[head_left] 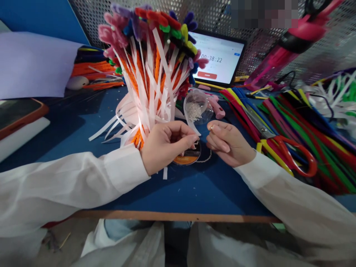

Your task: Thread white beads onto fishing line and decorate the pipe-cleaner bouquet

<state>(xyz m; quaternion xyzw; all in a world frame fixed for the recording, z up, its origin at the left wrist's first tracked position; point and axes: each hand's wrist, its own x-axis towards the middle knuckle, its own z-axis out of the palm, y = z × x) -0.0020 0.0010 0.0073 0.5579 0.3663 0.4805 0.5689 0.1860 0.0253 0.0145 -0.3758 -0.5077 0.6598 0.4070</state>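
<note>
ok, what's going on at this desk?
A person's left hand pinches the end of a white ribbon, while the right hand holds a small pale bead at its fingertips; the hands are apart. A bunch of fuzzy flowers with trailing ribbons is beside the left hand. Behind the hands are a clear cup of beads and a screen reading 00:38:22. Scissors are at right, among coloured fuzzy stems.

Setting: small craft workspace, home or workshop not determinable. Evidence: blue worktop (178, 196) bearing bundled pipe cleaners (308, 129), orange-handled scissors (296, 155), a tub of small beads (194, 110) and a pipe-cleaner bouquet (155, 63). Perforated metal panel (217, 22) behind; tablet (218, 55) shows a timer.
</note>
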